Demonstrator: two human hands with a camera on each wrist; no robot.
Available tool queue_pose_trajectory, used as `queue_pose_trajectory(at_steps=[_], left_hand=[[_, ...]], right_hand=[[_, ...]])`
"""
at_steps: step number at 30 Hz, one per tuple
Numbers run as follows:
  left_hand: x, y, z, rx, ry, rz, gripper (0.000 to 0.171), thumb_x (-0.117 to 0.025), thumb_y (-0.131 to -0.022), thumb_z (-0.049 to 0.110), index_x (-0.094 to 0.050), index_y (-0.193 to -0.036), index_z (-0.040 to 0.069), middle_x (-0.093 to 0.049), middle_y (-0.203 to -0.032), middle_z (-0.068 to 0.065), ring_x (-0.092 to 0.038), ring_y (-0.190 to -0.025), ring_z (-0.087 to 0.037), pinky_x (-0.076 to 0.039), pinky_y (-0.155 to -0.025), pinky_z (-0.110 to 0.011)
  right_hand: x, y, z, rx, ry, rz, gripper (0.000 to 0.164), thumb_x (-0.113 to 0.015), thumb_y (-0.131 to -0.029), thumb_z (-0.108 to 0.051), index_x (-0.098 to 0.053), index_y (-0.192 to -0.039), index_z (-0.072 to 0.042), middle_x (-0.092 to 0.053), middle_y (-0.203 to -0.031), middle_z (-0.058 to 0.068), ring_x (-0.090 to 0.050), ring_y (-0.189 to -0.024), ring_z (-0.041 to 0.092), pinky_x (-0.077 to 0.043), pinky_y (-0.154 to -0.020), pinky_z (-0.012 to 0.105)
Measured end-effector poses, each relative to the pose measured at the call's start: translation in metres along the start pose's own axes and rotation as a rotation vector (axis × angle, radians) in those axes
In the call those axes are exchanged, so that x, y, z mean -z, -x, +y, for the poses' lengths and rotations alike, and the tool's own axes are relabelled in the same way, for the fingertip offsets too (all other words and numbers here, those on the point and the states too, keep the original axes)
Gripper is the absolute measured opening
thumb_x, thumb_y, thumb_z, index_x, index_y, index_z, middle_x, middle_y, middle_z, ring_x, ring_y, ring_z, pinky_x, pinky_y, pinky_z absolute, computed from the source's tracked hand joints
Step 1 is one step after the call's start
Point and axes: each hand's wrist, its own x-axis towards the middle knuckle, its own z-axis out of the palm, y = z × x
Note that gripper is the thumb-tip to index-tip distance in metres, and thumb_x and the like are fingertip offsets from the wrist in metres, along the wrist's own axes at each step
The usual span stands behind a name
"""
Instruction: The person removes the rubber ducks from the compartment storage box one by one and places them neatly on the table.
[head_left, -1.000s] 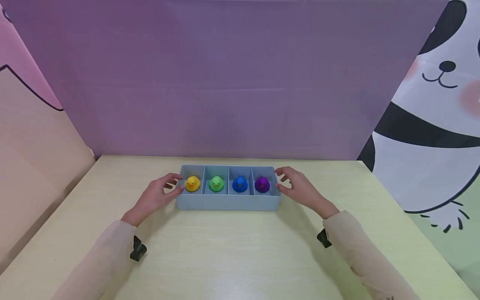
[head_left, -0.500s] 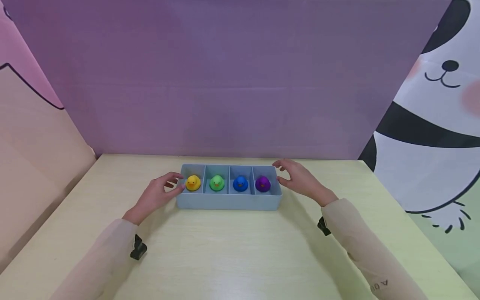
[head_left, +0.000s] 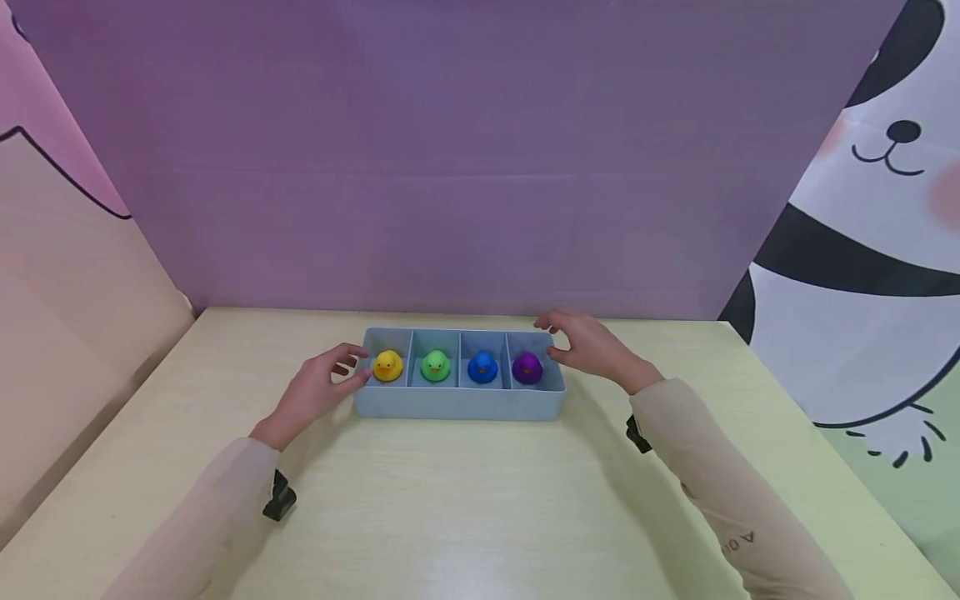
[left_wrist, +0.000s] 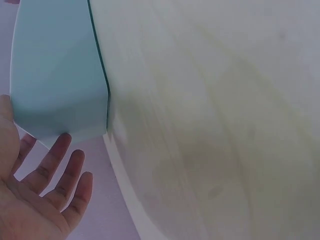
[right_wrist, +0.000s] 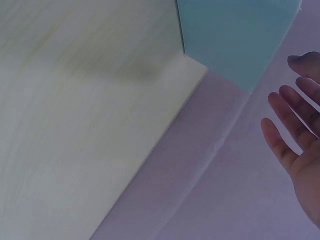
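A light blue divided box (head_left: 459, 406) sits on the table, one toy duck per compartment. From left to right they are a yellow duck (head_left: 387, 366), a green duck (head_left: 435, 367), a blue duck (head_left: 482, 367) and a purple duck (head_left: 528, 368). My left hand (head_left: 318, 387) is at the box's left end, thumb by the rim near the yellow duck. In the left wrist view its loosely bent fingers (left_wrist: 57, 150) are right at the end wall. My right hand (head_left: 592, 350) hovers by the right rim, fingers spread and holding nothing, nearest the purple duck.
The pale wooden table (head_left: 450, 500) ends just behind the box, where a purple backdrop (head_left: 465, 167) rises. A panda-printed panel (head_left: 862, 250) stands on the right. Both sleeves cross the table's front, with a black wrist camera (head_left: 280, 497) on the left one.
My right hand has lifted off the box's right end and moved back and slightly left, over its rear corner. My left hand stays at the left end; the ducks keep their compartments.
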Motion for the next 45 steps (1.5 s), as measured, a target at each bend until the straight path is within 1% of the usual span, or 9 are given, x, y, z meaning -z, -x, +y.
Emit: queue_pose_trajectory(at_steps=[7, 13, 22, 32, 39, 45], left_hand=[[0.0, 0.0, 0.002, -0.001, -0.013, -0.007, 0.037, -0.057, -0.089, 0.031, -0.054, -0.121, 0.014, -0.06, -0.114, -0.015, -0.058, -0.1, -0.032, -0.049, -0.082, -0.047], [0.0, 0.0, 0.001, 0.006, -0.018, -0.005, 0.037, -0.058, -0.089, 0.031, -0.054, -0.121, 0.015, -0.06, -0.113, -0.015, -0.058, -0.101, -0.032, -0.049, -0.082, -0.047], [-0.001, 0.0, 0.001, 0.019, -0.021, 0.003, 0.036, -0.059, -0.088, 0.03, -0.054, -0.121, 0.015, -0.061, -0.112, -0.014, -0.058, -0.101, -0.031, -0.049, -0.082, -0.048], [0.0, 0.001, 0.002, 0.019, -0.022, 0.006, 0.035, -0.059, -0.088, 0.029, -0.054, -0.12, 0.016, -0.062, -0.112, -0.013, -0.059, -0.101, -0.031, -0.049, -0.082, -0.048], [-0.001, 0.001, 0.003, 0.025, -0.019, 0.004, 0.034, -0.059, -0.088, 0.029, -0.054, -0.12, 0.016, -0.061, -0.111, -0.013, -0.058, -0.101, -0.031, -0.049, -0.082, -0.048], [-0.001, 0.001, 0.003, 0.024, -0.012, 0.008, 0.034, -0.059, -0.088, 0.029, -0.054, -0.12, 0.017, -0.061, -0.111, -0.013, -0.058, -0.101, -0.031, -0.049, -0.082, -0.048]], right_hand=[[-0.008, -0.008, -0.003, -0.007, -0.007, -0.06, 0.034, -0.066, -0.078, -0.003, -0.059, -0.11, 0.001, -0.061, -0.108, 0.015, -0.059, -0.096, 0.029, -0.049, -0.087, 0.042], [-0.017, -0.009, -0.004, 0.004, 0.001, -0.079, 0.033, -0.066, -0.078, -0.003, -0.06, -0.11, 0.001, -0.061, -0.107, 0.013, -0.058, -0.096, 0.027, -0.048, -0.087, 0.041], [-0.028, -0.011, -0.003, -0.001, 0.077, -0.131, 0.033, -0.068, -0.077, -0.006, -0.062, -0.109, -0.003, -0.061, -0.108, 0.009, -0.058, -0.099, 0.024, -0.047, -0.091, 0.04], [-0.029, -0.012, -0.007, -0.018, 0.124, -0.168, 0.031, -0.069, -0.076, -0.005, -0.062, -0.107, -0.005, -0.061, -0.108, 0.009, -0.058, -0.099, 0.024, -0.047, -0.091, 0.041], [-0.03, -0.015, -0.008, -0.065, 0.153, -0.218, 0.031, -0.069, -0.078, -0.008, -0.062, -0.108, -0.007, -0.06, -0.109, 0.008, -0.057, -0.099, 0.024, -0.047, -0.091, 0.042], [-0.031, -0.016, -0.009, -0.054, 0.165, -0.234, 0.03, -0.067, -0.079, -0.007, -0.062, -0.108, -0.008, -0.061, -0.107, 0.008, -0.057, -0.095, 0.023, -0.048, -0.087, 0.042]])
